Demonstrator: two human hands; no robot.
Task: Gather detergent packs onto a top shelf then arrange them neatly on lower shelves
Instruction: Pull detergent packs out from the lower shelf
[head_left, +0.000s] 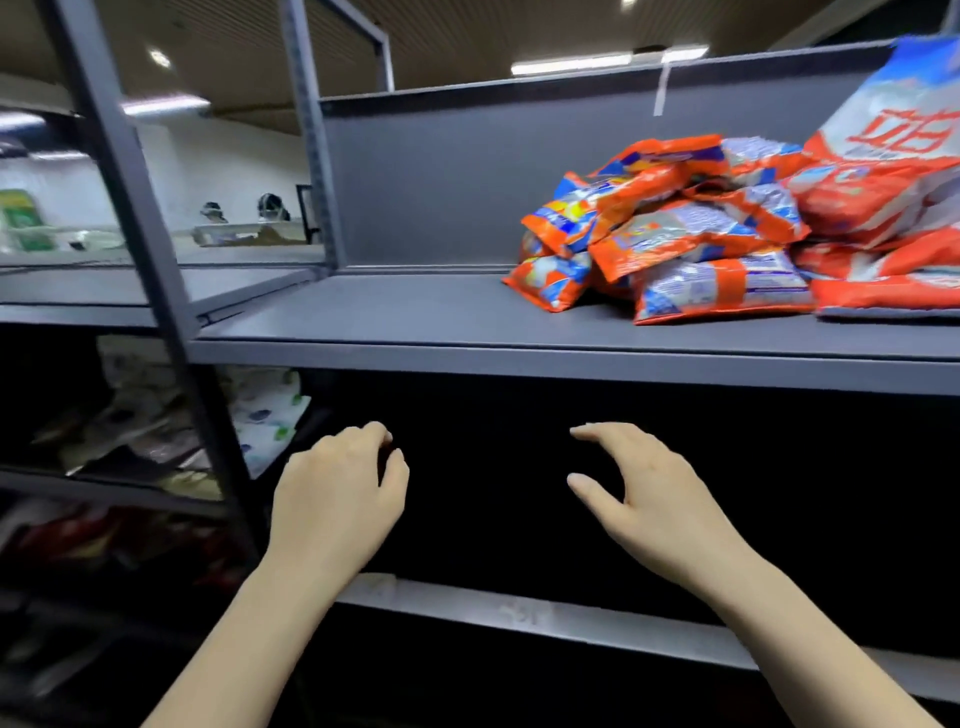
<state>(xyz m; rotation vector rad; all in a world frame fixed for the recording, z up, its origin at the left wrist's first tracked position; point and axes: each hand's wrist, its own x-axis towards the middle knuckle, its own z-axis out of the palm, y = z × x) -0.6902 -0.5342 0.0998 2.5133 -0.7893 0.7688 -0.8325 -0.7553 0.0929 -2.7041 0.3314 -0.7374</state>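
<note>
Left hand (337, 499) and right hand (649, 499) below grey metal top shelf (415, 317), fingers loosely curled, holding nothing; orange-blue plastic detergent packs (670, 228) heaped on shelf's right end.

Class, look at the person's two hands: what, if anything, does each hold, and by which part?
Nothing is held. The left hand and right hand hang loosely curled before the dark lower shelf.

Orange-and-blue detergent packs (670, 234) (silvery patches) on a grey shelf (415, 322).

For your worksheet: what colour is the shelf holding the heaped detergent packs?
Dark grey shelf, best seen in the head view.
</note>
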